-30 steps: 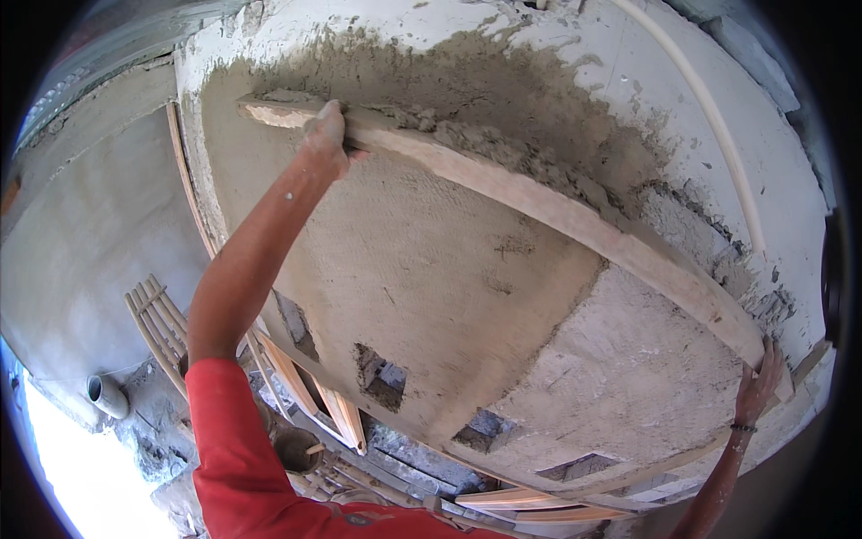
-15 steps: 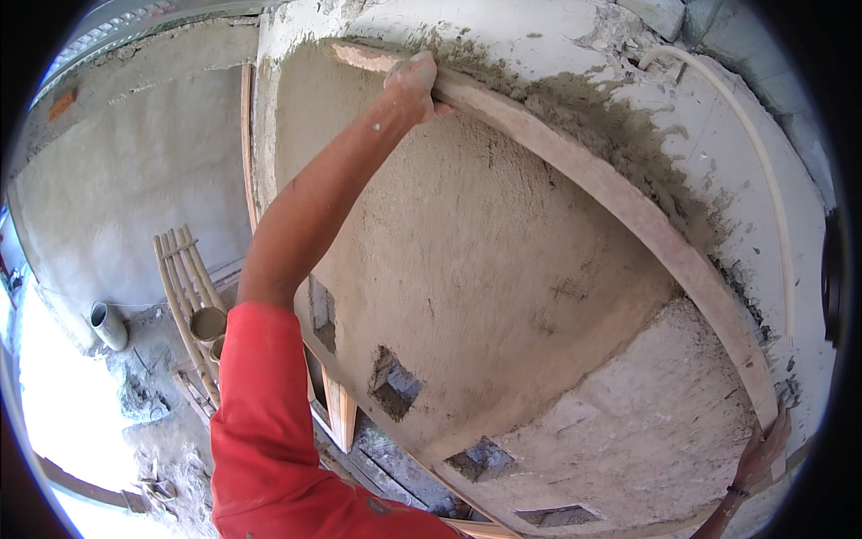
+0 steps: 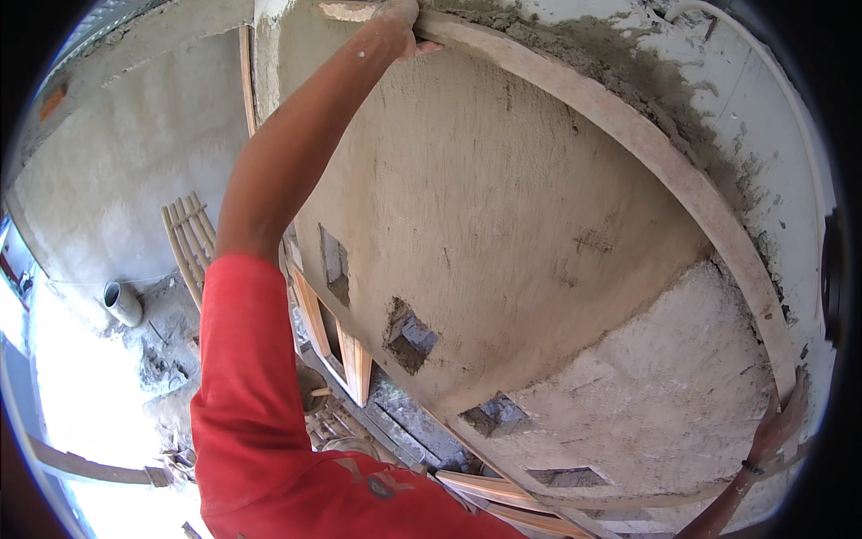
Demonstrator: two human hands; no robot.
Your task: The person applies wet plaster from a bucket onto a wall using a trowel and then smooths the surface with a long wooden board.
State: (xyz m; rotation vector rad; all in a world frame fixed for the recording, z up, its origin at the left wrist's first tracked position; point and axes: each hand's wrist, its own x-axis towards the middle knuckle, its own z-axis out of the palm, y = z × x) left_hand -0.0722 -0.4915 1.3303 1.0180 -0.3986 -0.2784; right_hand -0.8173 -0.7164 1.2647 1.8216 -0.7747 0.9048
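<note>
A long, pale straightedge board (image 3: 588,94) lies against the grey-brown plastered wall (image 3: 467,180), looking bowed in this wide view. At the top, my left hand (image 3: 395,25) is closed round the board near its far-left end. My right hand (image 3: 779,422), at the lower right, is at the board's other end; the fingers are partly hidden, but they appear to grip its edge. Rough wet mortar (image 3: 620,67) is piled along the board's upper side. Below it the plaster is smoother, and a paler rough patch (image 3: 646,386) spreads at the lower right.
Square recesses (image 3: 411,334) line the wall's lower part. Wooden frames (image 3: 355,364) stand below, beside my red sleeve. At left are a slatted bamboo piece (image 3: 187,238) and a grey pipe stub (image 3: 123,304). A pale hose or conduit (image 3: 779,76) curves along the white wall at upper right.
The view has shifted, so wall, board and left hand sit higher in the picture. Both hands keep about the same places on the board. More of the wooden frames shows below.
</note>
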